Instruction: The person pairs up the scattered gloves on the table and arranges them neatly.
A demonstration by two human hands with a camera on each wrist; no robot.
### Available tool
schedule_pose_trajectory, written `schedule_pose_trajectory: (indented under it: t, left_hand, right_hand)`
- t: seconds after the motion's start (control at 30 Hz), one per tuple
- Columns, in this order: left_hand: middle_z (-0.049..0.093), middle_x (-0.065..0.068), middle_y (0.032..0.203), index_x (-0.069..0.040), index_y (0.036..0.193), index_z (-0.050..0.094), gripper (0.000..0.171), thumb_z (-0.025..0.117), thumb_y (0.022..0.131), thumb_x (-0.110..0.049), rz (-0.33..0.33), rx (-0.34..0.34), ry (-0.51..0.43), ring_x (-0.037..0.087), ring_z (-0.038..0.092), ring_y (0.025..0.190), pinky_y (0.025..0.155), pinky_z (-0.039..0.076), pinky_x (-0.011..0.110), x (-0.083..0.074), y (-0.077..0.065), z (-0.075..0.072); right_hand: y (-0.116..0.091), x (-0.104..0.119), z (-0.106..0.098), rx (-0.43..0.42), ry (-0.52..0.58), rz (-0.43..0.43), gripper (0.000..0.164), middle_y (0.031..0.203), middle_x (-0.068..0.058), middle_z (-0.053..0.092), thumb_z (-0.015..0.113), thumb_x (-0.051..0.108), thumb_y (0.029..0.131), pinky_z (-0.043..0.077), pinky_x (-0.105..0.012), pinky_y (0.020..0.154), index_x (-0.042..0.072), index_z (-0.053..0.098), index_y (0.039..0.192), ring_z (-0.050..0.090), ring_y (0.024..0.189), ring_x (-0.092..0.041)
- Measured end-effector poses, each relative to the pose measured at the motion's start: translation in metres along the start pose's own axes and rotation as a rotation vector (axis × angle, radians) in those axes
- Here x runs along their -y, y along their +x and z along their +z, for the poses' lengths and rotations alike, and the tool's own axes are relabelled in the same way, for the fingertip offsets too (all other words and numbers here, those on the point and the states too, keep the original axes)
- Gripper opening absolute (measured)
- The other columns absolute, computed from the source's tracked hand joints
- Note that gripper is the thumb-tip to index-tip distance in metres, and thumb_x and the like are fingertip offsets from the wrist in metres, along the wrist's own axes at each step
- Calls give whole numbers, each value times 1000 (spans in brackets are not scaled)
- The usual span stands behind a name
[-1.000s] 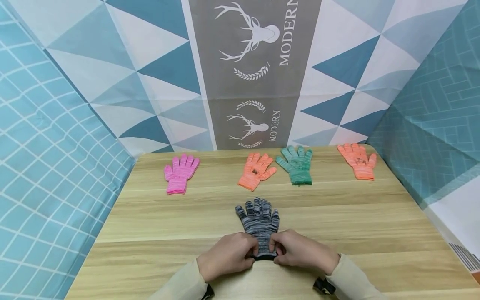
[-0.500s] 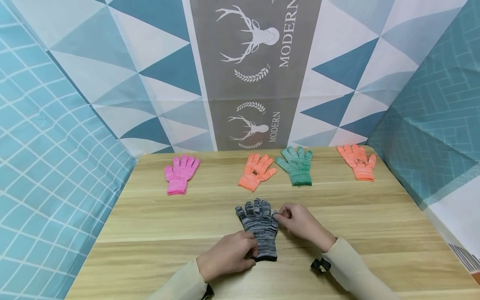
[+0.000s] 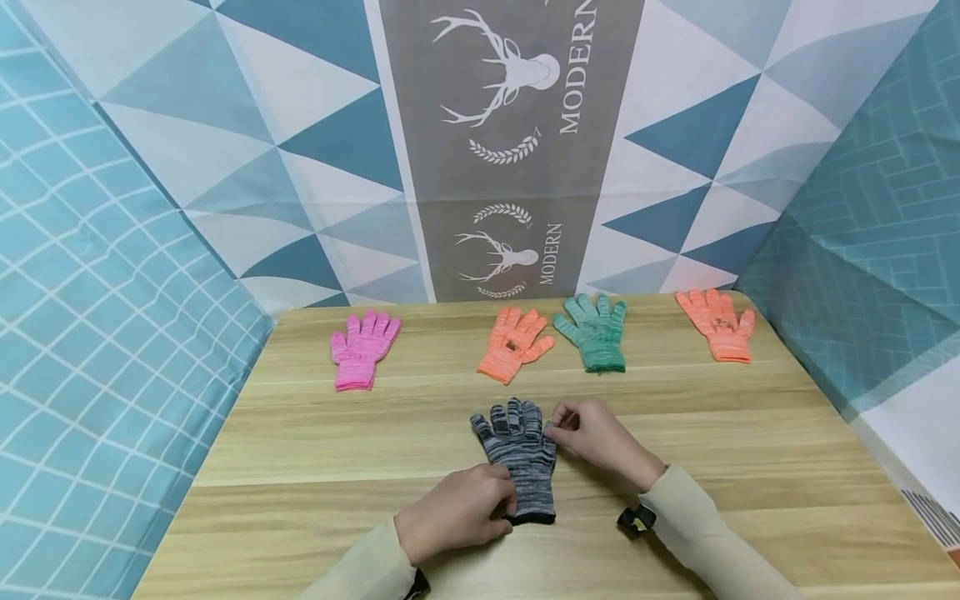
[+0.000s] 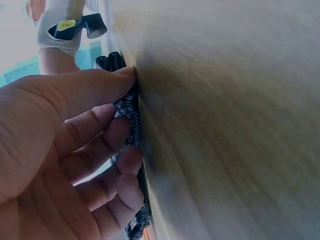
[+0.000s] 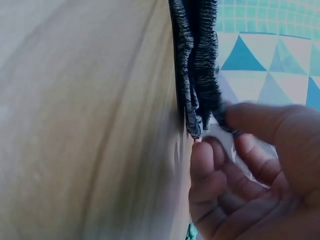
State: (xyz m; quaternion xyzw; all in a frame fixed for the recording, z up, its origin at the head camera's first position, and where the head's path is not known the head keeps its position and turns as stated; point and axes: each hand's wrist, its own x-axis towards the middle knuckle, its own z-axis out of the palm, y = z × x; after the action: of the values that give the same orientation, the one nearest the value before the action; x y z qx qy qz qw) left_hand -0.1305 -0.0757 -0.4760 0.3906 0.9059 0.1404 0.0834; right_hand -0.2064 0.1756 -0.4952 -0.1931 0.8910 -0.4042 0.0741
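Note:
A black-and-grey knitted glove lies on the table with its fingers pointing away and its black-edged cuff toward the person. At the cuff's left edge, my left hand holds the glove with thumb and curled fingers. My right hand pinches the tip of the glove's rightmost finger between thumb and index finger. In the right wrist view that glove finger stands a little off the layer beneath it. The left wrist view shows the glove's edge partly behind my left thumb and fingers.
Along the back of the wooden table lie a pink glove, an orange glove, a green glove and another orange glove. Patterned cloth hangs behind and at both sides.
My right hand has left the right side of the cuff, moved up and taken the tip of the glove's rightmost finger. The left hand has stayed at the cuff.

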Motion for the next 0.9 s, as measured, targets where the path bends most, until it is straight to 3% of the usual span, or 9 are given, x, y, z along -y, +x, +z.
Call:
schedule_pose_trajectory:
  t: [0.17, 0.33, 0.5, 0.73, 0.9]
  left_hand:
    - [57, -16, 85, -25, 82, 69, 17, 86, 81, -25, 3, -5, -1, -4, 48, 74, 64, 45, 14, 1, 0, 0]
    - [57, -16, 86, -26, 82, 69, 17, 86, 81, -25, 4, 0, 7, -4, 49, 75, 65, 46, 14, 1, 0, 0]
    - [57, -16, 86, -26, 82, 69, 17, 86, 81, -25, -2, 12, 5, -4, 49, 75, 66, 46, 14, 1, 1, 0]
    - [56, -16, 85, -25, 82, 68, 17, 85, 82, -25, 0, 15, -11, -4, 47, 73, 65, 45, 14, 1, 0, 0]
    - [55, -16, 84, -25, 82, 68, 18, 85, 81, -24, 5, 6, -13, -4, 47, 73, 64, 44, 13, 2, 0, 1]
  right_hand:
    - [3, -1, 0, 3, 39, 5, 6, 84, 3, 68, 76, 15, 94, 51, -24, 61, 12, 71, 95, 60, 72, -10]
    - [5, -3, 1, 17, -5, -18, 7, 86, 4, 68, 79, 14, 91, 51, -23, 64, 10, 74, 95, 59, 74, -7]
    - [7, -3, 2, 50, -29, -23, 17, 79, 2, 62, 80, 10, 88, 46, -23, 61, 4, 74, 103, 53, 70, -7]
    - [7, 0, 1, 78, -58, 8, 9, 79, 5, 64, 78, 12, 91, 48, -24, 61, 12, 70, 87, 56, 70, -7]
    - [6, 1, -4, 103, -21, -3, 10, 82, 1, 66, 78, 9, 91, 50, -24, 63, 6, 70, 96, 59, 73, -8]
